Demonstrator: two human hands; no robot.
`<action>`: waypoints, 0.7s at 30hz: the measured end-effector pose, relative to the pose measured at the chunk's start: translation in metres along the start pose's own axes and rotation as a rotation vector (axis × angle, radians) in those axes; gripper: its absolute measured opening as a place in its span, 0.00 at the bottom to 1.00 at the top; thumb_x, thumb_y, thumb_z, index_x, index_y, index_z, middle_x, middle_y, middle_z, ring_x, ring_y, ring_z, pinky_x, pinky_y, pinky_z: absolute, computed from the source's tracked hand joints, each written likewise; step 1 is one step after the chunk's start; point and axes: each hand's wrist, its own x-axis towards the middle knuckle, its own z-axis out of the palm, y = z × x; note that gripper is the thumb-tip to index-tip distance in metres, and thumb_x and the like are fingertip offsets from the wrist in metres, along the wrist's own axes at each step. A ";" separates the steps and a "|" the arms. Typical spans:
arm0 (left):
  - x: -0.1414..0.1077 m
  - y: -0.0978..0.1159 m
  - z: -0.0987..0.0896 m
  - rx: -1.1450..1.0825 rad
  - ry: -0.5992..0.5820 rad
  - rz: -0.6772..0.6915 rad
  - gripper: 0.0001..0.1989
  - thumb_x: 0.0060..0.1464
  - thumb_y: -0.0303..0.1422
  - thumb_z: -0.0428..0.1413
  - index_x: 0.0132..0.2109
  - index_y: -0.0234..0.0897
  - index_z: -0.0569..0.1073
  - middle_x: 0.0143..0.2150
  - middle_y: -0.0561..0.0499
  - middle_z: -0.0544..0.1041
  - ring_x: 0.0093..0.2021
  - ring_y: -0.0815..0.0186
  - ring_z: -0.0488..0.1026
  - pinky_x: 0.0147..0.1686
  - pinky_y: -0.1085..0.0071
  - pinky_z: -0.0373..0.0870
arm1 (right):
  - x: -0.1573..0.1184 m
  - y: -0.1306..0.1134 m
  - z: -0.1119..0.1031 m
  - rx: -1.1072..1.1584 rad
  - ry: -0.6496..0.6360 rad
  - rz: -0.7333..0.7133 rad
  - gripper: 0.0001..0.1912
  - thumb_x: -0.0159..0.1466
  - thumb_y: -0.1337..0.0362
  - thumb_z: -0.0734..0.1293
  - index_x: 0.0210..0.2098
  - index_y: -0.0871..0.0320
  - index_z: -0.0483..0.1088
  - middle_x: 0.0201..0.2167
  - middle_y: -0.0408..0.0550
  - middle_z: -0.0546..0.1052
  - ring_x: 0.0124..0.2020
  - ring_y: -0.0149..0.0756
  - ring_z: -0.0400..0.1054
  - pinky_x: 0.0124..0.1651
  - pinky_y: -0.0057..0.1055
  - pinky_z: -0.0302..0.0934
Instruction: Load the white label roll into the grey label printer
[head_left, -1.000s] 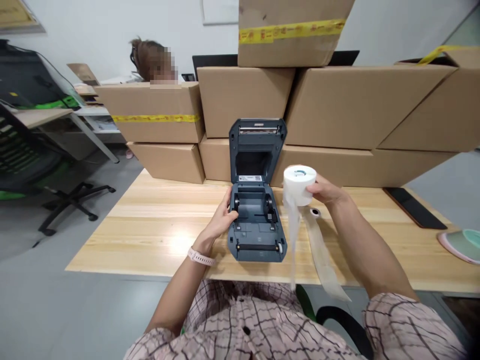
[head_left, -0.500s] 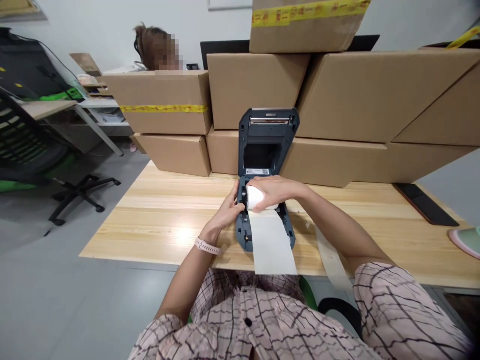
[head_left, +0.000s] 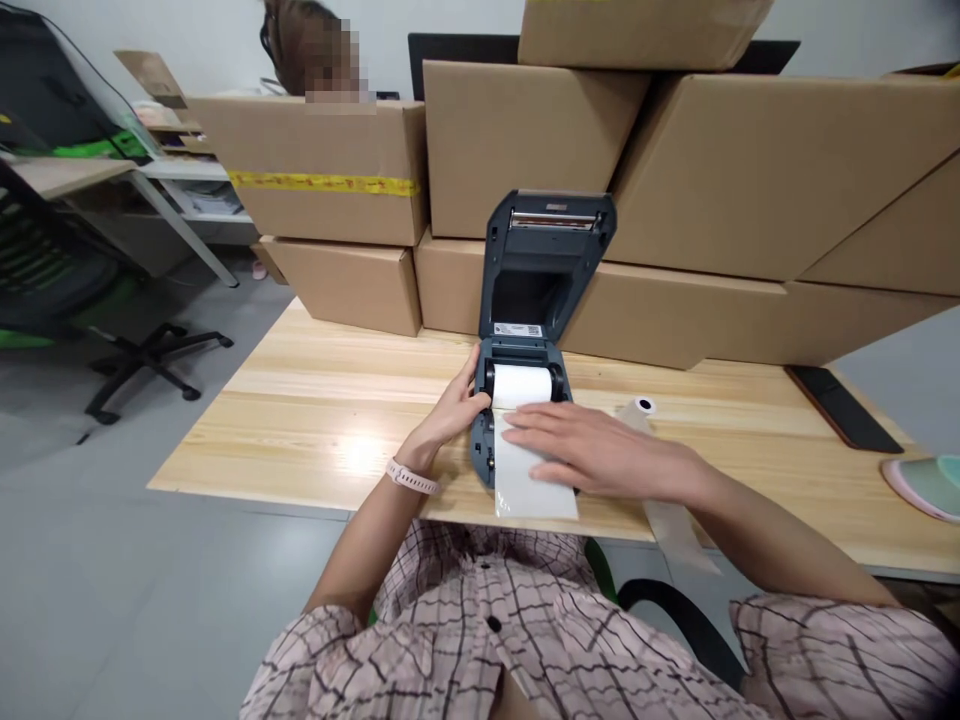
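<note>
A dark grey label printer (head_left: 551, 258) stands on the wooden table with its lid raised. Between the black holders inside it sits a white label roll (head_left: 522, 385). From the roll a white strip (head_left: 532, 492) runs forward past the printer's front edge. My left hand (head_left: 454, 405) grips the printer's left side beside the roll. Spread over the strip, my right hand (head_left: 585, 448) lies flat with fingers pointing left. To its right, a second small roll (head_left: 641, 408) rests on the table, and its loose strip hangs over the front edge.
Stacked cardboard boxes (head_left: 517, 150) line the table's back edge behind the printer. A black phone-like object (head_left: 844, 408) and a green and pink item (head_left: 926, 487) lie at the right. Behind the left boxes is another person's head (head_left: 307, 50). An office chair (head_left: 150, 370) stands at the left.
My right hand has left the roll and moved forward onto the strip, its fingers now spread flat. The roll between the holders and the small roll at the right are now visible.
</note>
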 end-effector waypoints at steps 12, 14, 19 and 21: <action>-0.002 0.004 0.000 0.020 0.004 -0.002 0.51 0.49 0.29 0.56 0.78 0.38 0.47 0.80 0.47 0.49 0.78 0.54 0.51 0.76 0.59 0.47 | -0.010 -0.008 0.012 0.027 -0.062 0.064 0.32 0.75 0.45 0.58 0.70 0.56 0.64 0.74 0.53 0.61 0.76 0.53 0.51 0.72 0.57 0.56; -0.004 0.005 0.001 0.013 0.016 0.008 0.50 0.50 0.29 0.57 0.78 0.38 0.48 0.80 0.46 0.49 0.78 0.53 0.51 0.76 0.59 0.47 | -0.010 -0.015 0.015 0.033 -0.063 0.064 0.36 0.73 0.43 0.60 0.72 0.58 0.60 0.75 0.57 0.57 0.76 0.53 0.49 0.73 0.55 0.55; -0.007 0.005 0.002 0.023 0.017 0.005 0.48 0.55 0.34 0.59 0.78 0.39 0.47 0.80 0.47 0.46 0.79 0.55 0.48 0.77 0.59 0.46 | -0.011 -0.029 0.033 0.015 -0.034 0.070 0.47 0.70 0.41 0.63 0.76 0.62 0.49 0.77 0.63 0.48 0.79 0.56 0.38 0.77 0.57 0.46; -0.007 0.004 0.002 0.037 0.016 0.003 0.48 0.56 0.35 0.59 0.78 0.39 0.46 0.81 0.47 0.45 0.79 0.54 0.47 0.77 0.59 0.45 | -0.011 -0.031 0.038 -0.009 -0.040 0.067 0.49 0.69 0.41 0.65 0.76 0.66 0.48 0.77 0.67 0.46 0.79 0.58 0.35 0.77 0.59 0.44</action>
